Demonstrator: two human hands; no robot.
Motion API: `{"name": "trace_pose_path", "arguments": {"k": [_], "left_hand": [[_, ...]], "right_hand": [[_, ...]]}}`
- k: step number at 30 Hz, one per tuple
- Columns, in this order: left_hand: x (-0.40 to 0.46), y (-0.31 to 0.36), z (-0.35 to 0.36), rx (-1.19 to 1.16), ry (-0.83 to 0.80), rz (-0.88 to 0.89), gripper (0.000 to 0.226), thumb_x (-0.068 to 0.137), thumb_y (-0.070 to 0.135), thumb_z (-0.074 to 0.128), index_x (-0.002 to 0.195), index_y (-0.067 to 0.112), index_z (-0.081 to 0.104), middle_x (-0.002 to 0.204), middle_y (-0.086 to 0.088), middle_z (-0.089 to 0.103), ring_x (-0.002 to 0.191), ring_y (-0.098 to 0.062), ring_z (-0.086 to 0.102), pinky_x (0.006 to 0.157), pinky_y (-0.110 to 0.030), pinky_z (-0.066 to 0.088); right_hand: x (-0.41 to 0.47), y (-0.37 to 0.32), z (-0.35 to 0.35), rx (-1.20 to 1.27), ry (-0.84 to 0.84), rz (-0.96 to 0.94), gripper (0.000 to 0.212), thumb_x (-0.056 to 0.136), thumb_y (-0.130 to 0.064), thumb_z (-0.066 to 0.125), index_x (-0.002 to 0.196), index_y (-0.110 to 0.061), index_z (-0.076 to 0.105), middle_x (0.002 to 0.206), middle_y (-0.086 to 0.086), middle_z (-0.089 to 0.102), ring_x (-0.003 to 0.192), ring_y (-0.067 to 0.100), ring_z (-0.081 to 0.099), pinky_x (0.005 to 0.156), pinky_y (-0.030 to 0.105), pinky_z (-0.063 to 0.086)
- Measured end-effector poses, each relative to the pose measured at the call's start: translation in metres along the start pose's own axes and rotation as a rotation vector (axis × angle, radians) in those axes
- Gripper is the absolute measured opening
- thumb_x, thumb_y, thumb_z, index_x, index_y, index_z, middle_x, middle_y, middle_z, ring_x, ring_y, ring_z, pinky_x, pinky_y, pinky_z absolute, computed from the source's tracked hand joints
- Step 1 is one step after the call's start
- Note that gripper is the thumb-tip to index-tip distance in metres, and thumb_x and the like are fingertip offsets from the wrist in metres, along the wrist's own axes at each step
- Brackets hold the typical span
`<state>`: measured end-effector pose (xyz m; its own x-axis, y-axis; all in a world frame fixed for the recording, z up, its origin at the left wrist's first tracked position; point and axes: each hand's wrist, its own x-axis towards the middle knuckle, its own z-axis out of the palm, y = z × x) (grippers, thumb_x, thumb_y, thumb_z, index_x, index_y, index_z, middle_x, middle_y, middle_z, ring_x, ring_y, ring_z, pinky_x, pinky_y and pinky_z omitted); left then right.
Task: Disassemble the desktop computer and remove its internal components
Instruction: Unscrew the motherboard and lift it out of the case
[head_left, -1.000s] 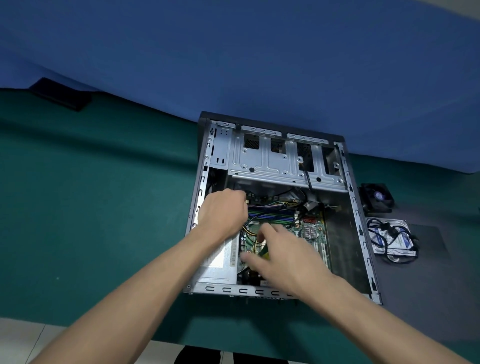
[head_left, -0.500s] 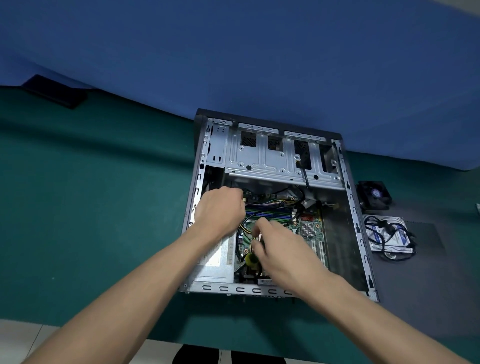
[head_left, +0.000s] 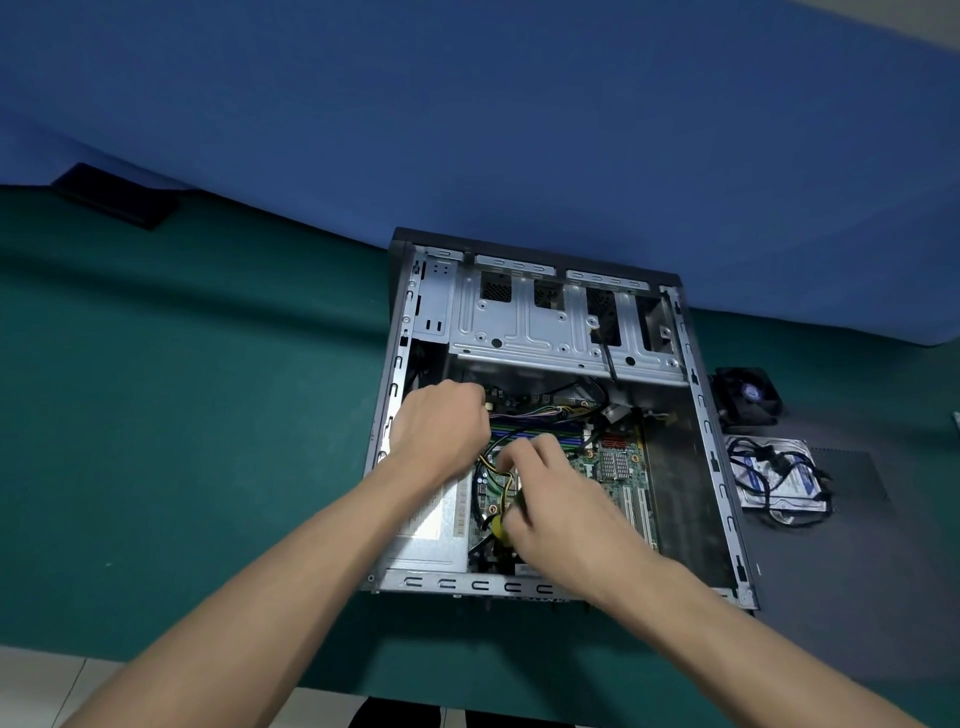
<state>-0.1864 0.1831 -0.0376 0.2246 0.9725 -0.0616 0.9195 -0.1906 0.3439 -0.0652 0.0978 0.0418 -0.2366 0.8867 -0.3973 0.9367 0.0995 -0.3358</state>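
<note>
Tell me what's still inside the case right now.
Inside the case: motherboard, power supply, loose cables and an empty drive cage. Both hands, left and right, cover the board's middle; what lies under them is hidden.

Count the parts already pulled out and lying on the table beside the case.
2, both right of the case: a black fan near its far corner, and a hard drive with cables lying on it, just nearer. Others may sit out of frame.

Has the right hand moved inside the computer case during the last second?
Yes. The right hand drew back from the green memory slots toward the near rim of the case, and now grips a yellow-handled tool.
</note>
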Motion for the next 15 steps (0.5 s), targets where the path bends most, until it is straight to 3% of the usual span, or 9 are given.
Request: {"name": "trace_pose_path", "arguments": {"k": [2,4,8,11,15], "left_hand": [[0.0002,-0.0002,-0.0005,-0.003,-0.002,-0.005,0.022,0.089,0.019,0.037,0.072,0.017,0.052,0.071,-0.005,0.063,0.060,-0.026,0.051,0.055,-0.031,0.038],[0.0003,-0.0002,-0.0002,0.002,-0.002,-0.007,0.023,0.089,0.019,0.037,0.073,0.017,0.054,0.071,-0.005,0.063,0.061,-0.027,0.052,0.056,-0.032,0.040],[0.0002,0.0002,-0.0001,0.003,0.001,-0.006,0.024,0.089,0.020,0.037,0.074,0.017,0.054,0.072,-0.006,0.064,0.062,-0.027,0.053,0.057,-0.032,0.040],[0.0002,0.0007,-0.0001,0.011,-0.006,-0.010,0.024,0.089,0.020,0.037,0.075,0.016,0.056,0.071,-0.005,0.063,0.062,-0.027,0.054,0.057,-0.032,0.040],[-0.0005,0.0009,-0.0008,0.012,-0.002,-0.013,0.024,0.089,0.019,0.036,0.073,0.016,0.054,0.070,-0.005,0.062,0.061,-0.027,0.054,0.056,-0.032,0.041]], "right_hand": [[-0.0003,0.0009,-0.0005,-0.018,-0.039,0.005,0.034,0.088,-0.023,0.054,0.118,-0.023,0.038,0.117,-0.004,0.036,0.085,0.019,0.047,0.068,0.030,0.032],[-0.0015,0.0026,-0.0005,-0.097,-0.008,0.034,0.030,0.093,-0.036,0.049,0.117,-0.020,0.040,0.117,-0.002,0.040,0.088,0.027,0.054,0.069,0.033,0.038],[-0.0014,0.0060,-0.0003,-0.007,-0.018,-0.004,0.030,0.090,-0.023,0.054,0.116,-0.024,0.038,0.118,-0.003,0.036,0.087,0.020,0.047,0.072,0.031,0.036],[-0.0019,0.0064,-0.0021,-0.015,0.013,0.026,0.025,0.095,-0.038,0.044,0.115,-0.022,0.040,0.113,-0.002,0.047,0.090,0.026,0.055,0.077,0.036,0.044],[-0.0020,0.0048,0.0000,0.023,0.001,-0.029,0.027,0.088,-0.020,0.050,0.112,-0.022,0.039,0.110,-0.004,0.039,0.089,0.023,0.051,0.074,0.034,0.039]]}}
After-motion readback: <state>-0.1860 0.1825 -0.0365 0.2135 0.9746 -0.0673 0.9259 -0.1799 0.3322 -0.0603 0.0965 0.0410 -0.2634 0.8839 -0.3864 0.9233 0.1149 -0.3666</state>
